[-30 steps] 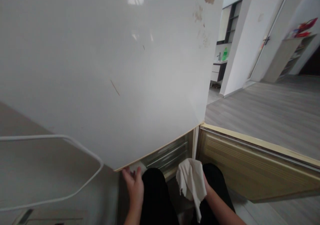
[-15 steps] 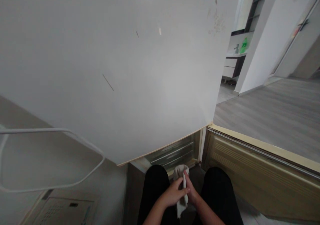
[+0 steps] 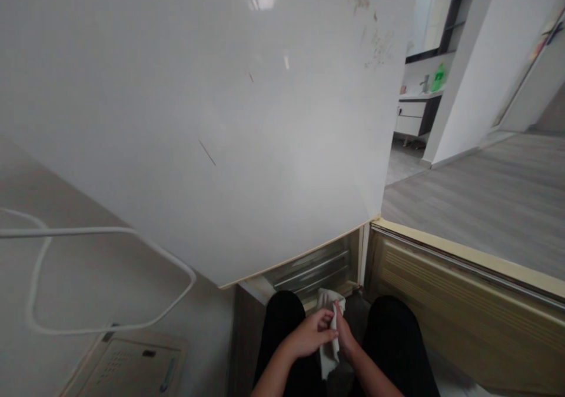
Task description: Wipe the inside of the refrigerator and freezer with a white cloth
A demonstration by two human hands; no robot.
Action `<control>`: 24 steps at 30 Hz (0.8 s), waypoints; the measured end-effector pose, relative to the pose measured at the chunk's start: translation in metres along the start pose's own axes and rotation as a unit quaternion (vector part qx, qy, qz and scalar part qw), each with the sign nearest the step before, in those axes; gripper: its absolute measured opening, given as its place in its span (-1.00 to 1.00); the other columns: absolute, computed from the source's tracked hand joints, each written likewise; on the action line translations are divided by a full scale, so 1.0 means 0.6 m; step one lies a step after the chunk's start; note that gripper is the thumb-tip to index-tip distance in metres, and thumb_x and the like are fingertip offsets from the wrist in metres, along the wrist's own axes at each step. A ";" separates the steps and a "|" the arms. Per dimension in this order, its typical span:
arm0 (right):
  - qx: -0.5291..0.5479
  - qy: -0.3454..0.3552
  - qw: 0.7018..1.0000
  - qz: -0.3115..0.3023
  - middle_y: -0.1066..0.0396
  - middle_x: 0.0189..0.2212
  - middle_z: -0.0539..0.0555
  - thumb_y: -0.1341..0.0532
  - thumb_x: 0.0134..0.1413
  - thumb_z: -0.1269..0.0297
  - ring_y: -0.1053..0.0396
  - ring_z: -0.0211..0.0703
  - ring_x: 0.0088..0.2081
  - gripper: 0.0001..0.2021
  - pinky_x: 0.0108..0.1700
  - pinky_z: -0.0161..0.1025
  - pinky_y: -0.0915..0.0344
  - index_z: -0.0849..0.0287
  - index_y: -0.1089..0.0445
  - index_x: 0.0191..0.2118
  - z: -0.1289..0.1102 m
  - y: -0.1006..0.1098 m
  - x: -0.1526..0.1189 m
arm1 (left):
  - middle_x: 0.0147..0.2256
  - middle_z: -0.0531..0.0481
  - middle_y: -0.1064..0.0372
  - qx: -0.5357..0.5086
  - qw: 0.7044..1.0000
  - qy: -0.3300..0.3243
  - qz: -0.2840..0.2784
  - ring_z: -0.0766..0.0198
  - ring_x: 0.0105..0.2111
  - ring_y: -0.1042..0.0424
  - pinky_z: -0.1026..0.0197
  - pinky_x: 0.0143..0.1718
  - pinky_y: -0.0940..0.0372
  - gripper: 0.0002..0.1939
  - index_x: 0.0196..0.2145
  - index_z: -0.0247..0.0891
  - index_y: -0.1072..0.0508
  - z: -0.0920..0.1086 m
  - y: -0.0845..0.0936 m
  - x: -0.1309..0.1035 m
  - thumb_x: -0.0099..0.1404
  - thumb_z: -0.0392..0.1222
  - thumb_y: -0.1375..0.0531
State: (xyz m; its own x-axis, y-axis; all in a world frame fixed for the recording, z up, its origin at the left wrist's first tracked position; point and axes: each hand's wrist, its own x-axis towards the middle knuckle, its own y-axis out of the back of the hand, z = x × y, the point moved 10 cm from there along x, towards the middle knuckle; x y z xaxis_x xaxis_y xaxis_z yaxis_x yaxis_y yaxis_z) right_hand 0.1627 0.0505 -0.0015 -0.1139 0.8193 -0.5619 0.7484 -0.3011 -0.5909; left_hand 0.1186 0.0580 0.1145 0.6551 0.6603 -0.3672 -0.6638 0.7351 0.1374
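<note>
- Grey floor point(image 3: 477, 173) spreads at the right of the head view; farther back, a green bottle point(image 3: 437, 77) stands beside a tap point(image 3: 424, 83).
- Glossy white panel point(image 3: 229, 120) fills most of the view; under its edge shows a ridged compartment point(image 3: 313, 270), with an open door point(image 3: 441, 303) at its right.
- Off-white cloth point(image 3: 327, 356) is between the person's knees point(image 3: 282, 314), in front of the compartment, its lower end hanging down.
- Left hand point(image 3: 313, 330) has bent fingers, not fully closed, and takes the cloth with thumb and fingertips; right hand point(image 3: 345, 335) presses it from the other side, its fingers partly hidden.
- For gathering the cloth well, I judge, right hand should hold firmly while left hand tucks in the loose end, so the folds become even and compact.
- Compared with one second earlier, left hand is no longer at the panel's lower corner, but meets right hand; the cloth, draped wide over right hand then, is now narrower between both hands.
</note>
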 end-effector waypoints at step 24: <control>-0.117 0.210 0.970 0.024 -0.57 -0.25 0.17 -0.38 -0.21 -0.40 -0.43 0.21 0.01 -0.37 0.19 0.06 -0.25 0.16 -0.58 -0.33 -0.062 0.011 -0.012 | -0.39 0.03 -0.39 -0.041 0.969 -0.058 0.237 0.14 -0.28 -0.37 0.14 -0.19 -0.20 -0.85 -0.39 -0.21 -0.46 0.030 0.068 0.025 0.12 -0.23 -0.10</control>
State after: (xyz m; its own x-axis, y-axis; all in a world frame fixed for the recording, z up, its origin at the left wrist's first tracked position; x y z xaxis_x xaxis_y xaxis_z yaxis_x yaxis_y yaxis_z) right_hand 0.1924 0.0607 0.0202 0.1638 0.9486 -0.2708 0.8794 -0.2648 -0.3957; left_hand 0.1078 0.1003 0.1313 0.3032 0.9369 -0.1740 -0.9231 0.3341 0.1903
